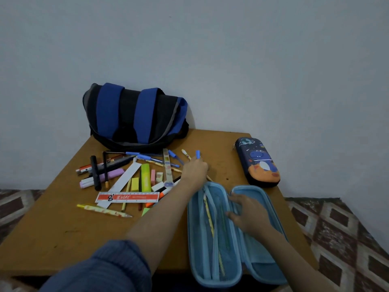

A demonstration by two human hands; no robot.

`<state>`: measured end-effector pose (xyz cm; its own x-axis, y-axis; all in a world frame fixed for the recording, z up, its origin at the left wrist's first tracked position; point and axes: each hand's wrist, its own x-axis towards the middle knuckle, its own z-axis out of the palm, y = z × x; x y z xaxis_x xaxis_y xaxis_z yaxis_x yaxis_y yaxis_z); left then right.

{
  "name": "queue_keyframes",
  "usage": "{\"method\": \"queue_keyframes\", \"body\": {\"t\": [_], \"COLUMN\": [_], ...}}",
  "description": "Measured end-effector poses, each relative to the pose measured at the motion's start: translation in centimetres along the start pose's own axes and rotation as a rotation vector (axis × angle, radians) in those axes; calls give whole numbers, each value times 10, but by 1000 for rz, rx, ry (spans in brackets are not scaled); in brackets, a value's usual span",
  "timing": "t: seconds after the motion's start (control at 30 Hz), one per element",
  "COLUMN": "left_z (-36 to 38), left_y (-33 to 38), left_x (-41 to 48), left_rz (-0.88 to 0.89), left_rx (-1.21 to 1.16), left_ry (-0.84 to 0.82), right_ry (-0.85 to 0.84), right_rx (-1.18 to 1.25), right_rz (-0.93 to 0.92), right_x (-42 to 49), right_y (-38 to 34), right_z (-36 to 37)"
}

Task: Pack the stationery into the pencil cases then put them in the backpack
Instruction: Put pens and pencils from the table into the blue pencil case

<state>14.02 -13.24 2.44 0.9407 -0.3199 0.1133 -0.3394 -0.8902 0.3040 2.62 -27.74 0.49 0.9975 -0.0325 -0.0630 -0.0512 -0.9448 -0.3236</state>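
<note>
Step in hand: loading the open blue pencil case (205,239), which lies at the near right corner of the bench (52,228). The left hand (194,169) grips a blue-capped pen (198,154) above the stationery pile (134,178). The right hand (246,216) rests on the case, fingers spread. The next move probably calls for carrying the pen into the case. The backpack (134,116) sits at the far edge, against a plain wall (231,60).

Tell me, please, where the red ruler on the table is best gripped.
Likely its left end, pinched from above, coming from the left: the red ruler lies flat across a white ruler and pencils, and only that end borders bare table.
</note>
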Motion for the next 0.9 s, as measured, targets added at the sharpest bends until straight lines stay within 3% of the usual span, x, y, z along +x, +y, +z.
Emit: {"method": "queue_keyframes", "body": {"t": [0.1, 0.2, 0.6, 0.9], "left_z": [7, 9, 23, 24], "left_y": [6, 13, 23, 26], "left_x": [12, 18, 33, 35], "left_rz": [79, 33, -247, -310], "left_rx": [173, 281, 201, 151], "left_ry": [-33, -53, -96, -98], "right_ry": [6, 9, -2, -15], "right_rx": [15, 19, 33, 31], "right_rz": [-3, 0, 15, 18], "right_x": [-1, -1, -5, -6], "right_y": [1, 2, 1, -3], "right_z": [1, 3, 4, 1]}}
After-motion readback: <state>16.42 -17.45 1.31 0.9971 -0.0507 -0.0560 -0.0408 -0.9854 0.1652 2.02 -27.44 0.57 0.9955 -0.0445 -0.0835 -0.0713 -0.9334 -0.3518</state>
